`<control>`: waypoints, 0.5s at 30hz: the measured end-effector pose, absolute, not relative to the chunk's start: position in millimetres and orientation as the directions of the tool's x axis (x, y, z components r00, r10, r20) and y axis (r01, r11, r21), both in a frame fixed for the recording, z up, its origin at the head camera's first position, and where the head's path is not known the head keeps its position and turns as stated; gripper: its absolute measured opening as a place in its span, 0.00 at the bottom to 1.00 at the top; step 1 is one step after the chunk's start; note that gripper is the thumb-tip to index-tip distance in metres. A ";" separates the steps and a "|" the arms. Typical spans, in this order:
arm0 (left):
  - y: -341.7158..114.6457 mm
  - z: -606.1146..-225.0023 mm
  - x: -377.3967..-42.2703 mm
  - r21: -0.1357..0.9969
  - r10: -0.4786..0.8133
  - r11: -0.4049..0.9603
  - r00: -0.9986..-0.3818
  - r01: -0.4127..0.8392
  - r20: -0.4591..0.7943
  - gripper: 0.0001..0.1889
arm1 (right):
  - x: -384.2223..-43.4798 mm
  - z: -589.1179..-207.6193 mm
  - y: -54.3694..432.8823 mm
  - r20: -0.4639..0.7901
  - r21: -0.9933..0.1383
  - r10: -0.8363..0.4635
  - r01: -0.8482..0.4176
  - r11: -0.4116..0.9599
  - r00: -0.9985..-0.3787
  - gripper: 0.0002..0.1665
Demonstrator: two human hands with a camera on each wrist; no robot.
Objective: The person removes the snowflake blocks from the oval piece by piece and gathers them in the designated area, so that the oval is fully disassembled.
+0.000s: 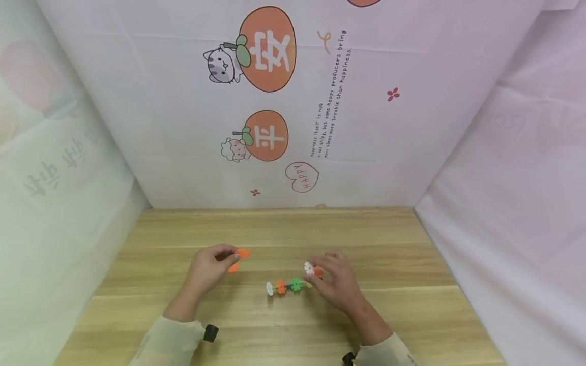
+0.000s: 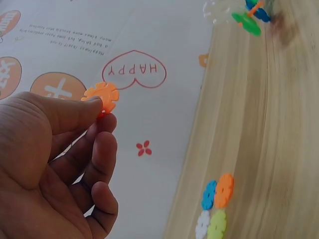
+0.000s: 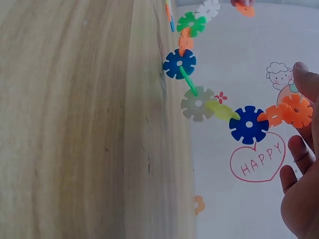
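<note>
My left hand [image 1: 208,269] pinches an orange notched plastic disc [image 2: 105,94] between thumb and forefinger, seen closely in the left wrist view. My right hand [image 1: 336,279] holds one end of a chain of interlocking notched discs [image 3: 248,125], at its orange end disc [image 3: 297,111]. In the right wrist view the chain runs through orange, dark blue, yellow-green, pale, green and blue pieces to a white disc [image 3: 208,9] at the far end. From the head, that chain hangs or lies to the left of my right hand; its contact with the table is unclear.
Loose discs lie on the wooden table [image 1: 274,335]: a blue disc [image 2: 209,194], an orange disc [image 2: 225,190], a white disc [image 2: 203,224] and a yellow-green disc [image 2: 217,225]. Printed white cloth [image 1: 366,127] rises behind the table and along both sides.
</note>
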State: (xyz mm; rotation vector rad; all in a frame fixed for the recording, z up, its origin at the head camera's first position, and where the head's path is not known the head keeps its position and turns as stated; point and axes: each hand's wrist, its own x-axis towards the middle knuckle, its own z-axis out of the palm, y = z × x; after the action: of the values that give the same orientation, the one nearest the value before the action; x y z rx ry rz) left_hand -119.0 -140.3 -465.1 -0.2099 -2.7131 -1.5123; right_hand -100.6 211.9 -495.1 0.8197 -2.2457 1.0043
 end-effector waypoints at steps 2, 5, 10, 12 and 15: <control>-146.0 -467.4 -118.9 0.842 0.103 0.525 -0.991 0.123 0.081 0.14 | -100.1 -495.3 211.9 0.666 -0.471 -0.300 -0.697 0.541 -0.683 0.20; -155.1 -470.8 -118.6 0.836 0.100 0.536 -0.992 0.115 0.072 0.16 | -100.2 -495.9 212.1 0.648 -0.488 -0.295 -0.680 0.546 -0.702 0.21; -169.6 -476.1 -117.6 0.818 0.083 0.567 -0.995 0.096 0.059 0.13 | -102.7 -496.9 213.0 0.665 -0.472 -0.299 -0.695 0.543 -0.684 0.20; -174.9 -477.9 -116.7 0.806 0.063 0.587 -0.997 0.075 0.047 0.13 | -103.3 -497.2 212.8 0.674 -0.463 -0.300 -0.702 0.541 -0.675 0.20; -183.0 -479.9 -115.5 0.788 0.031 0.614 -0.999 0.043 0.030 0.15 | -103.4 -497.6 212.6 0.679 -0.458 -0.297 -0.704 0.543 -0.671 0.20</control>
State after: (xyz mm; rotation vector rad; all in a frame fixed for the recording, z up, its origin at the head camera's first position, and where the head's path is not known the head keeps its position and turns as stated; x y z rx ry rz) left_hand -115.5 -183.0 -479.9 -0.0641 -2.8095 -1.3735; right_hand -103.4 212.6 -497.6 0.8064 -2.2465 1.0018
